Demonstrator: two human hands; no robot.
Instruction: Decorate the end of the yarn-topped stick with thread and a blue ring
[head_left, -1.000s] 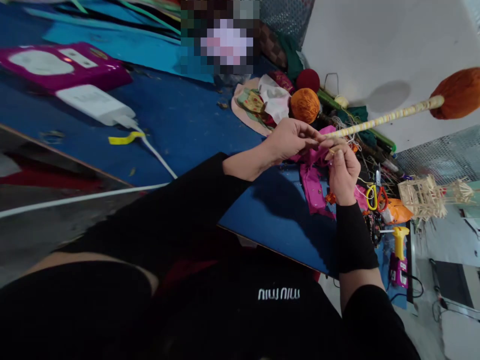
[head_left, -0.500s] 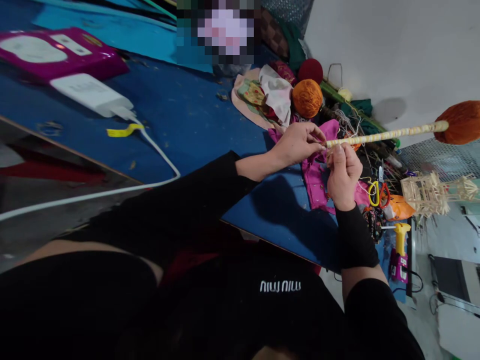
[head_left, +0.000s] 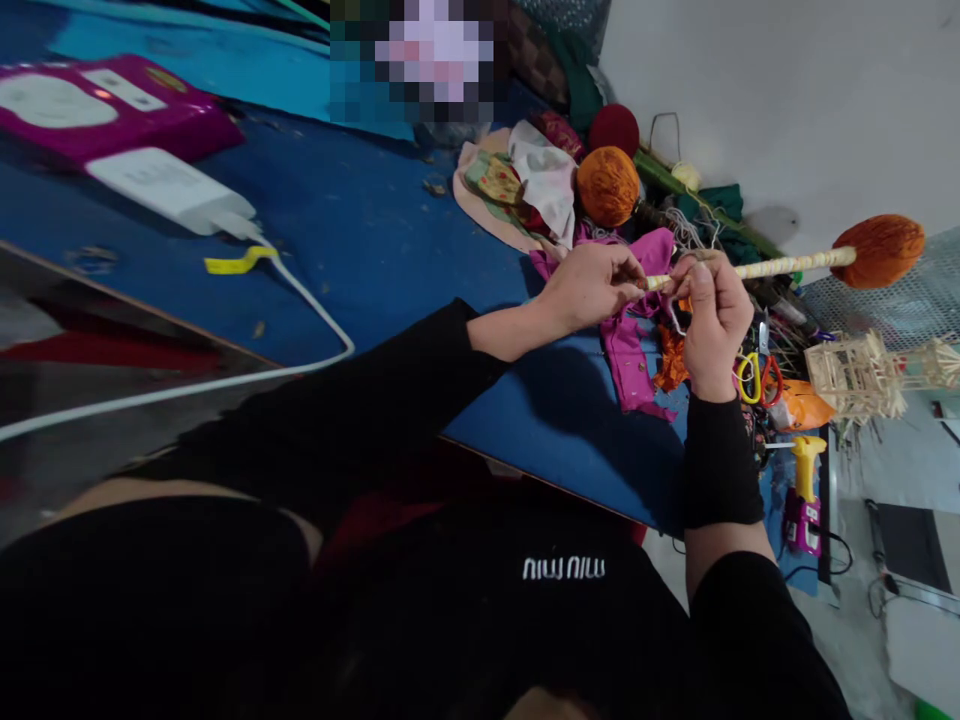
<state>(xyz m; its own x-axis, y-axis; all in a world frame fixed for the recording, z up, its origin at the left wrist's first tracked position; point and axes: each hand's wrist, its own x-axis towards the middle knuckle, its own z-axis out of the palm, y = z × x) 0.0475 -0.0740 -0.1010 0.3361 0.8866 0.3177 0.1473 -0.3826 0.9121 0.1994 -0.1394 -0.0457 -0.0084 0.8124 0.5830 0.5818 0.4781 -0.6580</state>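
Observation:
A stick [head_left: 795, 265] wrapped in pale yellow-and-white strips runs across to the right, with an orange cloth-covered ball [head_left: 879, 251] on its far end. My left hand [head_left: 589, 287] pinches the near end of this stick between thumb and fingers. Further along it, my right hand [head_left: 718, 318] is closed at the wrapped shaft, its thumb pressed against the bent fingers. Part of the shaft is hidden behind the right hand, and whether a thin strip is also in those fingers I cannot make out. Below the hands lies magenta cloth [head_left: 630, 365], with crumpled orange material [head_left: 671, 358] beside it.
Another orange ball [head_left: 608, 186] and a dark red ball [head_left: 613, 130] sit behind my hands. Scissors [head_left: 759, 378] and a yellow glue gun [head_left: 808, 465] lie to the right. A magenta power strip [head_left: 172, 100] with a white adapter [head_left: 172, 188] and cable is at the left.
My right hand has moved rightward along the stick, away from the left hand, and now covers part of the shaft. The orange ball end has shifted left in view.

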